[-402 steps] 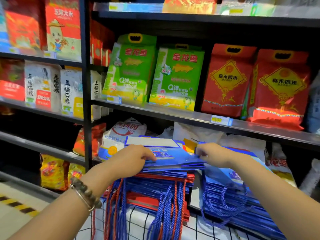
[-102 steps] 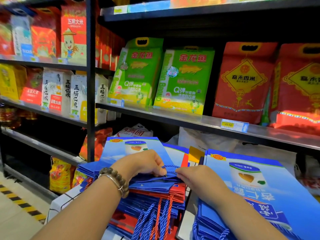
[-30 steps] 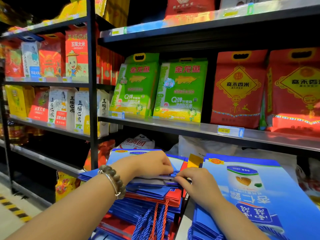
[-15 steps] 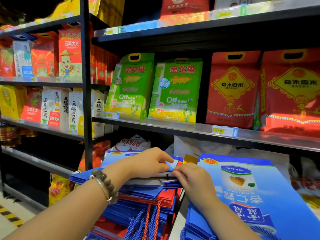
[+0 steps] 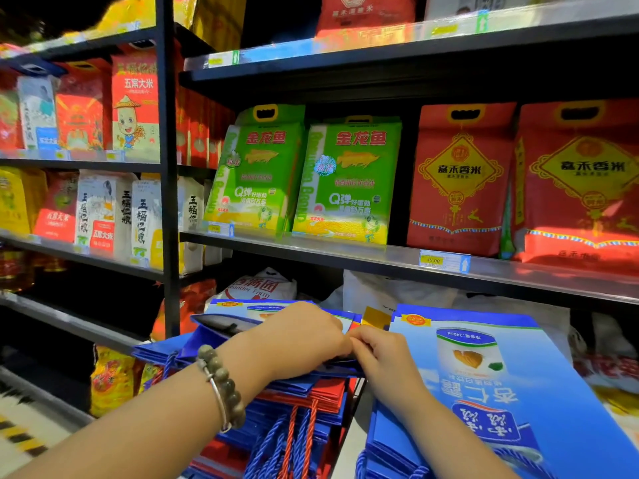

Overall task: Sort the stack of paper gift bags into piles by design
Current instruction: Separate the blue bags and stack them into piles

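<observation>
A mixed stack of flat blue and red paper gift bags (image 5: 304,395) with rope handles lies in front of me at centre. My left hand (image 5: 301,337), with a bead bracelet on the wrist, lies curled over the top blue bag (image 5: 221,326) of this stack and grips its edge. My right hand (image 5: 380,354) meets it fingertip to fingertip and pinches the same bag's edge. To the right sits a separate pile of blue bags (image 5: 501,392) printed with a white can and a heart.
Black store shelving (image 5: 345,250) stands directly behind the stacks, with green rice bags (image 5: 345,181) and red rice bags (image 5: 460,178) on it. A black upright post (image 5: 169,188) rises at left. White sacks (image 5: 390,292) lie under the shelf behind the bags.
Over the last second my hands stayed together on the top bag's edge. The view drifted slightly, and the top blue bag's near edge has lifted a little at the left.
</observation>
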The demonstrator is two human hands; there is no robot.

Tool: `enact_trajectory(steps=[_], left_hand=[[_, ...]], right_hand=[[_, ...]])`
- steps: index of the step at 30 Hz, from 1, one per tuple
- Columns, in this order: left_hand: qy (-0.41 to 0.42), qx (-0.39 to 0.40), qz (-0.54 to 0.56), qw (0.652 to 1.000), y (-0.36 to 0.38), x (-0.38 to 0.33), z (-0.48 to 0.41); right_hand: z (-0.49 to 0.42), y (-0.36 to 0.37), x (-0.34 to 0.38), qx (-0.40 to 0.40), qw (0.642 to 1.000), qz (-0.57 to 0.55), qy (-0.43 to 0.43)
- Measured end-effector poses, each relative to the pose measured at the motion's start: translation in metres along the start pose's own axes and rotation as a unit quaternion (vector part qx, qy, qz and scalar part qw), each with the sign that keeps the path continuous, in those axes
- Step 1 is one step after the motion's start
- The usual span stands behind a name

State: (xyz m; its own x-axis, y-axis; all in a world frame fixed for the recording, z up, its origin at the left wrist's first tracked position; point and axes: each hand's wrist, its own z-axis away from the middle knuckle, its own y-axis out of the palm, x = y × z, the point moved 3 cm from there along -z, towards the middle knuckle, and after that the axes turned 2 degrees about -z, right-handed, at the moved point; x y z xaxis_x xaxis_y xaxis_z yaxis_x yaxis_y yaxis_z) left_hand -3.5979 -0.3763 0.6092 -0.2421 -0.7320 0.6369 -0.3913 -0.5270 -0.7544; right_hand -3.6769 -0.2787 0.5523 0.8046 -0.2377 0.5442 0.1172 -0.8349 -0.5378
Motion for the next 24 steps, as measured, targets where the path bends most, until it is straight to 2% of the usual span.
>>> enact_trajectory(steps=[3,7,12,16,18,21,22,24], left_hand=[[-0.019,-0.014,0.025,0.999,-0.002,-0.003,0.001],[-0.07,-0.059,0.143,0.986,0.006,0.003,0.008],[-0.079,-0.108,0.215,0.967,0.016,0.0,0.011],[-0.137,-0.173,0.371,0.902,0.008,0.011,0.011],[-0.17,-0.142,0.407,0.886,0.006,0.015,0.009],[-0.305,-0.15,0.485,0.806,0.01,0.03,0.005],[-0.335,-0.127,0.465,0.81,0.01,0.035,0.003],[-0.329,-0.008,0.431,0.84,0.014,0.036,-0.002]], right_hand=[[0.0,-0.001,-0.001,-0.011,1.0,-0.013,0.007],[0.0,-0.003,-0.001,-0.022,0.999,-0.037,0.022],[0.001,-0.003,0.0,-0.014,0.999,-0.014,0.029],[0.001,-0.005,0.0,-0.032,0.999,-0.01,0.023],[0.002,-0.004,0.0,-0.026,1.0,-0.004,0.017],[0.004,-0.004,0.002,-0.03,0.999,-0.024,0.028],[0.005,-0.004,0.003,-0.032,0.999,-0.029,0.028],[0.006,-0.005,0.004,-0.033,0.998,-0.035,0.031]])
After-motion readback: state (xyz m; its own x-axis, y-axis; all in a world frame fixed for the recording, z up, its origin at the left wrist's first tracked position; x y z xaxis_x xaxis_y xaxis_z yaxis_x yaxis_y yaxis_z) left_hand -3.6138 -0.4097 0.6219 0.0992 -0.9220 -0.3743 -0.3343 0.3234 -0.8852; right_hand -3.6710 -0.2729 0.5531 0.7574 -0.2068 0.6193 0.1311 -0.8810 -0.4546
